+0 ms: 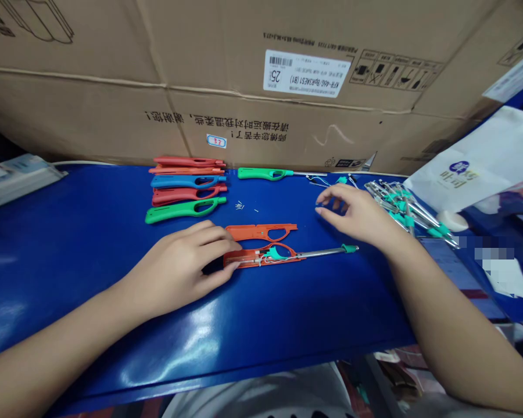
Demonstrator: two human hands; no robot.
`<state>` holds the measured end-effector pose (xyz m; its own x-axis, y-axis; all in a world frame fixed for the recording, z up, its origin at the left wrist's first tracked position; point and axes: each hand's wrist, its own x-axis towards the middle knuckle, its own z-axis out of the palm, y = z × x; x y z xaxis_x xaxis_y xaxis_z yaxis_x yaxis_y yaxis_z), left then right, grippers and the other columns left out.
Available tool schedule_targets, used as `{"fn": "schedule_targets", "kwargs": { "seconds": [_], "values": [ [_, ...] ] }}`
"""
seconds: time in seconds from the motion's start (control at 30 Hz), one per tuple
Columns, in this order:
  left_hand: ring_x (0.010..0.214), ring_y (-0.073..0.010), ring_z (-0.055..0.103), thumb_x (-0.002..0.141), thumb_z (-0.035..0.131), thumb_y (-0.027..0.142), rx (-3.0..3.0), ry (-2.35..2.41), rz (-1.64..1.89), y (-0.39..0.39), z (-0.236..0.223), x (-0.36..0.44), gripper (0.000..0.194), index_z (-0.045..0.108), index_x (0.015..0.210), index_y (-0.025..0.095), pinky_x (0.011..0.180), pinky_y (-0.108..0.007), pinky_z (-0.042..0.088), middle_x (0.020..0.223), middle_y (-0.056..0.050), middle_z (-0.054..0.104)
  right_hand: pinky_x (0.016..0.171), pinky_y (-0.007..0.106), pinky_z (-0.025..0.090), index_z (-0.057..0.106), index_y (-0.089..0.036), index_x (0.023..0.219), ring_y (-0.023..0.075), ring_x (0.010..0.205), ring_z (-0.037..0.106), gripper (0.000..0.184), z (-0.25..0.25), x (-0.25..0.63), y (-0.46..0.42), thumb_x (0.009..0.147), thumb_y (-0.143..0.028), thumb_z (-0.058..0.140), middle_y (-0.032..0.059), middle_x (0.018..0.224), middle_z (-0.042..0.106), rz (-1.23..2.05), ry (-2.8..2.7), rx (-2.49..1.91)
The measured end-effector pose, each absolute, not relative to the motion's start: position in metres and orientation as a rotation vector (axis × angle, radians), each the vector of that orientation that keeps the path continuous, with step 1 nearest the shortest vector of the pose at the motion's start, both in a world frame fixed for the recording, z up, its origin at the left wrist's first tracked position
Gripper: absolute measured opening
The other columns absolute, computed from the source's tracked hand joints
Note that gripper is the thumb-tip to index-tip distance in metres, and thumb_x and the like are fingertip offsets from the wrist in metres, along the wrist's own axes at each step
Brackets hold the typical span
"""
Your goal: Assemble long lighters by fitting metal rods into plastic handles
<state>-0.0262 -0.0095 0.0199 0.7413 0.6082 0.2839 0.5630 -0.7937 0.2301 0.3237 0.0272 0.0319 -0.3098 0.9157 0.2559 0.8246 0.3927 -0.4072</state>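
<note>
My left hand [187, 264] grips the rear end of an open orange lighter shell [296, 257] between thumb and fingers. Inside that long-nosed lighter lie a clear tube, white wires and a green trigger [275, 253]; a metal barrel [325, 253] with a green tip points right. Just behind it lies the matching orange shell half [248, 233], hollow side up. My right hand [353, 212] is raised over the table to the right, fingers bent and apart, with nothing visible in them. Nearest to it is a pile of metal lighter barrels with green parts [403, 203].
Several closed handle shells [187, 193] in red, orange, blue and green are lined up at the back left. A green lighter [261, 173] with its barrel lies by the large cardboard box [226, 69]. Tiny pale pins [239, 205] are scattered mid-table. A white paper bag [479, 157] stands right.
</note>
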Motion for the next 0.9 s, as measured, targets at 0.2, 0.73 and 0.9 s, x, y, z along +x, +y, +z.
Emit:
{"fn": "schedule_targets", "kwargs": {
  "seconds": [0.2, 0.73, 0.9],
  "values": [
    [0.103, -0.0241, 0.065, 0.103, 0.048, 0.03, 2.812, 1.017, 0.558, -0.007, 0.019, -0.025, 0.027, 0.072, 0.113, 0.02, 0.088, -0.039, 0.056, 0.113, -0.008, 0.072, 0.103, 0.042, 0.048, 0.069, -0.026, 0.119, 0.022, 0.113, 0.06, 0.025, 0.018, 0.302, 0.018, 0.096, -0.021, 0.059, 0.0087, 0.119, 0.062, 0.589, -2.503, -1.025],
    [0.114, -0.0245, 0.066, 0.1, 0.062, 0.037, 2.776, 1.018, 0.831, -0.003, 0.014, -0.027, 0.039, 0.062, 0.134, 0.018, 0.101, -0.04, 0.055, 0.126, -0.011, 0.07, 0.067, 0.031, 0.056, 0.064, -0.018, 0.096, 0.0132, 0.064, 0.065, 0.028, 0.019, 0.28, 0.009, 0.088, -0.044, 0.071, 0.0014, 0.079, 0.068, 1.34, -1.667, -1.225],
    [0.105, -0.0212, 0.069, 0.097, 0.067, 0.037, 2.718, 0.968, 0.845, -0.005, 0.017, -0.027, 0.035, 0.067, 0.126, 0.018, 0.094, -0.034, 0.056, 0.116, -0.008, 0.073, 0.063, 0.026, 0.057, 0.067, -0.02, 0.114, 0.0108, 0.062, 0.066, 0.031, 0.022, 0.275, 0.003, 0.087, -0.034, 0.073, 0.0004, 0.084, 0.07, 1.507, -1.616, -1.264]
  ]
}}
